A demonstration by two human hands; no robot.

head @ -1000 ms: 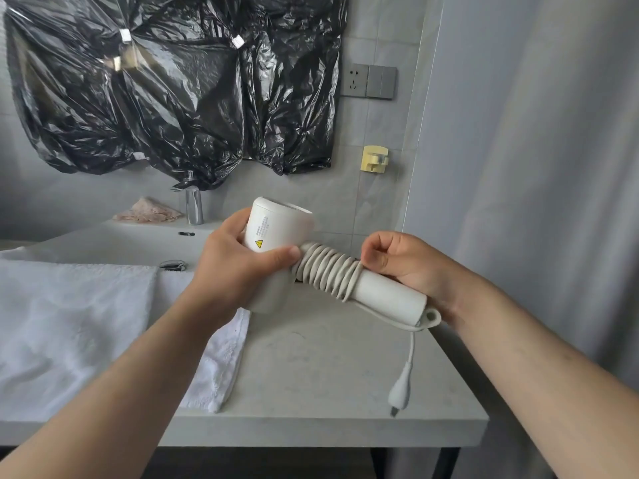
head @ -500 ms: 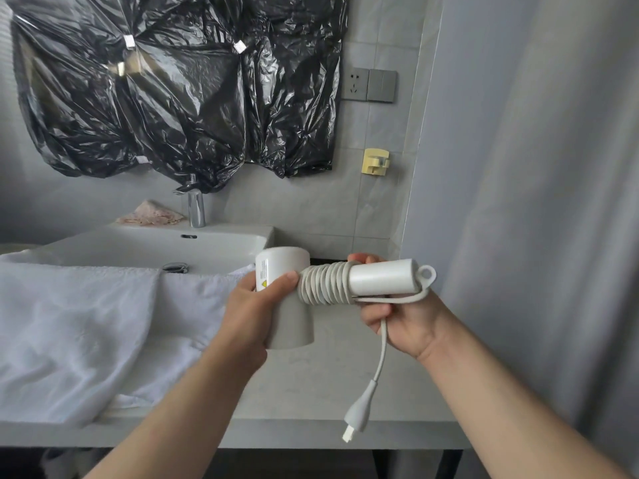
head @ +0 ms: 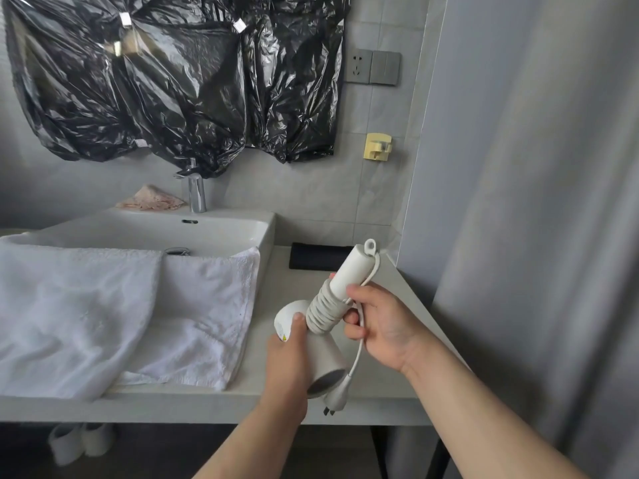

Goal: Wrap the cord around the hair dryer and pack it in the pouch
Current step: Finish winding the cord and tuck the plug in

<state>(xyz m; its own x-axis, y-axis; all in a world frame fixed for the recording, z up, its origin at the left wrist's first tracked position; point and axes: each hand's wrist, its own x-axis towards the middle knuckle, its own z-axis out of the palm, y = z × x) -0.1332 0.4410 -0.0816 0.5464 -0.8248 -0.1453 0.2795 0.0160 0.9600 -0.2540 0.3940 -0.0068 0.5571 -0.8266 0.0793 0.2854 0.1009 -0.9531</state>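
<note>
I hold a white hair dryer [head: 349, 274] over the grey counter, its handle tilted up and away, its barrel pointing down toward me. My left hand [head: 288, 361] grips the barrel. The white cord [head: 325, 311] is coiled in several turns around the lower handle. My right hand [head: 380, 323] pinches the cord against the handle just above the coils. The loose end hangs down with the plug [head: 337, 395] below the barrel mouth. A black pouch [head: 320, 255] lies flat at the back of the counter near the wall.
A white towel [head: 103, 316] drapes over the sink [head: 214, 233] rim and the left counter [head: 276, 281]. A chrome tap [head: 196, 193] stands behind the basin. A grey curtain [head: 536, 219] hangs close on the right. White slippers [head: 79, 442] sit under the counter.
The dryer has swung from lying level to handle-up, barrel-down, and sits lower in view. The plug has swung in under the barrel. My right hand has shifted onto the cord by the coils.
</note>
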